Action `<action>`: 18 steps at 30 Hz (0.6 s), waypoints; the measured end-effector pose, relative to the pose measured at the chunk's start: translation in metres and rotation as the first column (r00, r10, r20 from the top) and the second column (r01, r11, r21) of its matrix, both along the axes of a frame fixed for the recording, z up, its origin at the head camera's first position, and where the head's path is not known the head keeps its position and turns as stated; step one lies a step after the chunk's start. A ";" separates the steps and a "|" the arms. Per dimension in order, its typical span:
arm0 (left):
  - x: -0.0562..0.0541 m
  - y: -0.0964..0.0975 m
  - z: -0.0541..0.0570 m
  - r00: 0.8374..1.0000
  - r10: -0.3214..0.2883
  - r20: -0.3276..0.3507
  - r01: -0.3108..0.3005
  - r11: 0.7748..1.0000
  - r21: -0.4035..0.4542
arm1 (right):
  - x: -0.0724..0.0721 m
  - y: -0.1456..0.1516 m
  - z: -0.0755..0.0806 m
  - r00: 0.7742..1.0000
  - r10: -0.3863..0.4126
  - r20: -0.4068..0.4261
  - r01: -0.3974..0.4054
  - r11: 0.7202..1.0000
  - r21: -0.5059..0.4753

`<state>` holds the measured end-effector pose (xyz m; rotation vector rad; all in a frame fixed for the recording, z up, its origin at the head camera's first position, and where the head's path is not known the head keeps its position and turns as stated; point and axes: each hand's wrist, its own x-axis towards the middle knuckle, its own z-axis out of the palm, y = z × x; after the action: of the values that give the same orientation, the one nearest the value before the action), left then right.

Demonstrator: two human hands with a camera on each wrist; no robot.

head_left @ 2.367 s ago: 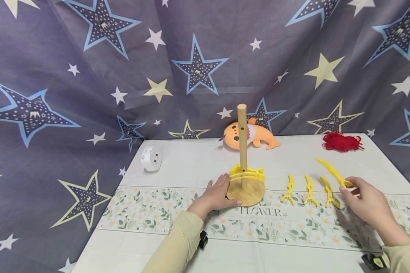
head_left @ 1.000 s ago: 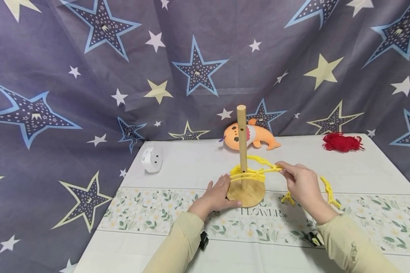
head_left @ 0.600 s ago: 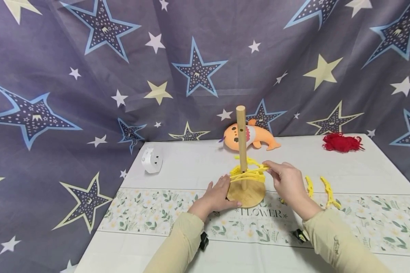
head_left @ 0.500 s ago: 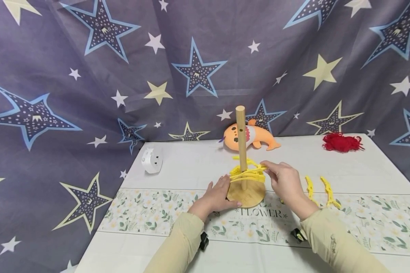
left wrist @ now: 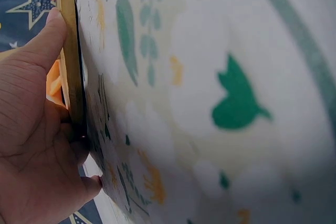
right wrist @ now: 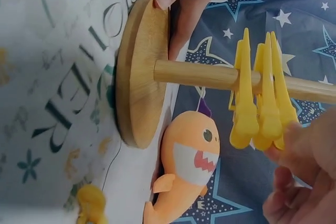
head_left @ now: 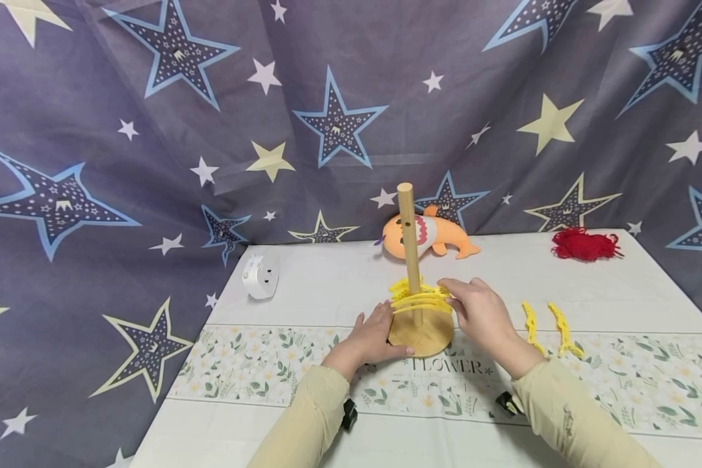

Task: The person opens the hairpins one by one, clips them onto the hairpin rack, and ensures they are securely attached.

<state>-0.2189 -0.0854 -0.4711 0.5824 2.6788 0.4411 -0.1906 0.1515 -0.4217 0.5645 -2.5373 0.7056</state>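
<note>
A wooden stand has a round base and an upright post, which leans slightly left in the head view. Several yellow hair clips straddle the low part of the post, stacked close together. My left hand holds the base at its left edge, the thumb lying on the rim. At the tail end of the uppermost hair clip, the thumb and fingers of my right hand pinch it. Two more yellow clips lie on the table to the right.
An orange toy shark lies behind the post. Red yarn sits at the back right, and a white plug adapter at the back left. A flowered strip crosses the white tablecloth. A star-patterned curtain hangs behind.
My right hand has carried a clip from the right to the post, where it now lines up with the others. The post has tipped slightly left. The left hand has stayed on the base.
</note>
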 end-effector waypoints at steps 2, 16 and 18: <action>0.000 0.000 0.000 1.000 0.003 0.002 -0.003 1.000 0.005 | 0.002 0.002 -0.001 1.000 0.009 0.016 -0.010 1.000 0.003; 0.001 0.000 0.000 1.000 0.001 0.016 -0.001 1.000 0.006 | 0.018 0.020 -0.002 0.994 0.026 0.103 -0.019 0.997 -0.071; 0.000 0.000 -0.002 1.000 0.002 0.015 -0.002 1.000 0.003 | 0.020 0.027 -0.002 0.995 0.023 0.096 -0.016 0.997 -0.073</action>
<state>-0.2192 -0.0849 -0.4728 0.5747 2.6657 0.4491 -0.1705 0.1781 -0.4239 0.5429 -2.5860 0.8475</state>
